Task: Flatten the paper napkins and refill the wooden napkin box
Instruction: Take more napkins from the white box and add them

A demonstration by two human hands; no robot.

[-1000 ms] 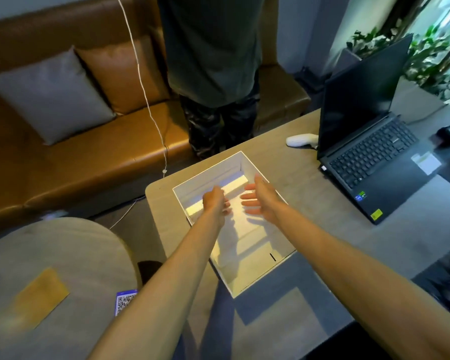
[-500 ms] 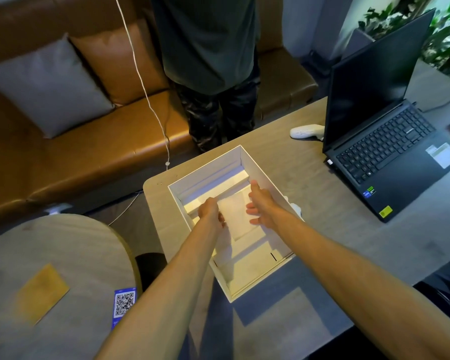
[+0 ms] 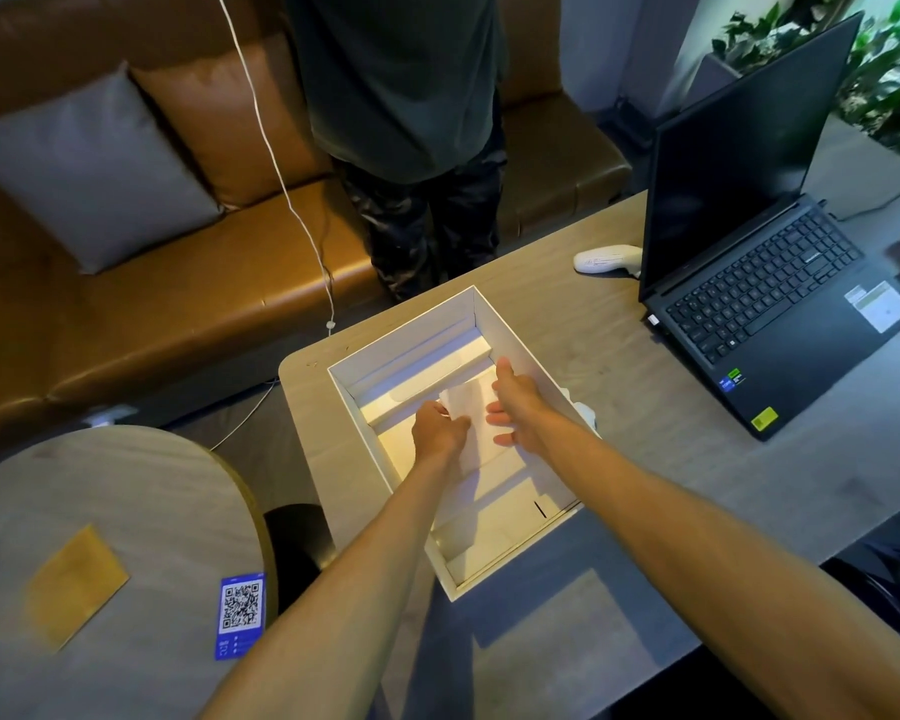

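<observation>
A white open box (image 3: pixel 520 335) sits on the grey wooden table, both my hands inside it. A white paper napkin (image 3: pixel 468 405) lies on the box floor between them. My left hand (image 3: pixel 437 431) is curled, its fingers pinching the napkin's left edge. My right hand (image 3: pixel 513 407) lies flat with fingers spread, pressing on the napkin's right side. A bit of white paper (image 3: pixel 585 410) pokes out just beyond the box's right wall, mostly hidden by my right forearm.
A black open laptop (image 3: pixel 765 283) stands at the right, a white controller (image 3: pixel 606 259) behind it. A person in dark clothes (image 3: pixel 406 122) stands at the table's far edge before a brown sofa. A round table (image 3: pixel 110 537) at the left carries a QR card (image 3: pixel 240 613).
Both hands went from hovering open over the box floor to holding a napkin there. The left hand closed on its edge, and the camera has shifted slightly.
</observation>
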